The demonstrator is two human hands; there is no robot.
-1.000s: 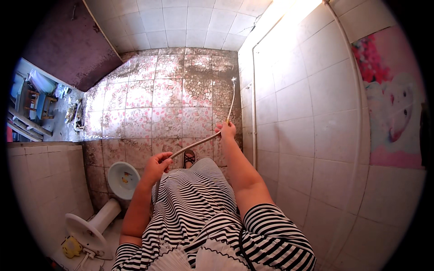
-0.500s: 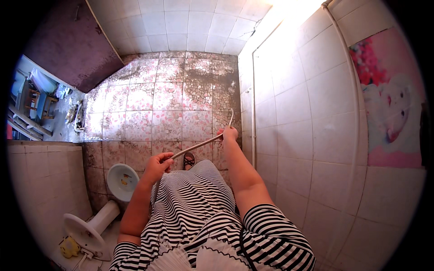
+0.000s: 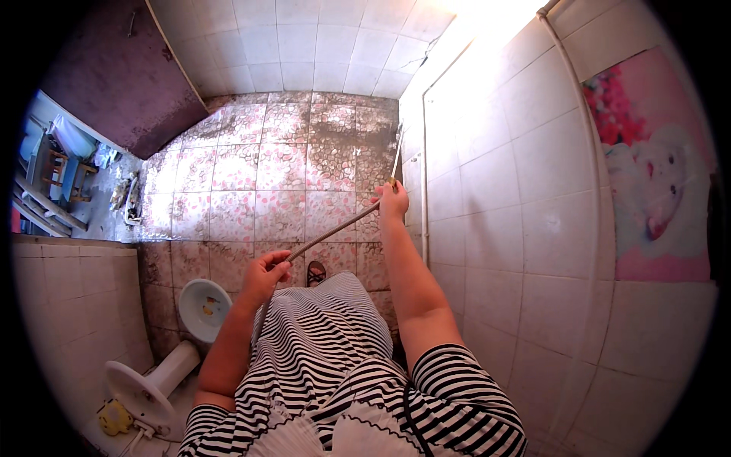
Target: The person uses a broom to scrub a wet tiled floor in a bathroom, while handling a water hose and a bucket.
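Both my hands hold one long thin rod (image 3: 335, 228) that slants across the stained tiled floor (image 3: 282, 167). My left hand (image 3: 268, 268) is closed on its near end, just above my striped dress (image 3: 320, 358). Farther off, beside the white tiled wall, my right hand (image 3: 392, 201) grips the rod's far part. From that hand a thin pale piece (image 3: 397, 152) runs on along the foot of the wall; what it ends in I cannot tell.
A white pedestal basin (image 3: 145, 385) lies on the floor at lower left, with a round white bowl (image 3: 204, 308) behind it and a yellow item (image 3: 114, 417) beside it. A pipe (image 3: 424, 190) climbs the right wall. A pink picture (image 3: 655, 167) hangs there. A doorway (image 3: 68, 175) opens left.
My right hand has slid a little farther away along the wall, carrying the rod's far end with it. The left hand has shifted only slightly.
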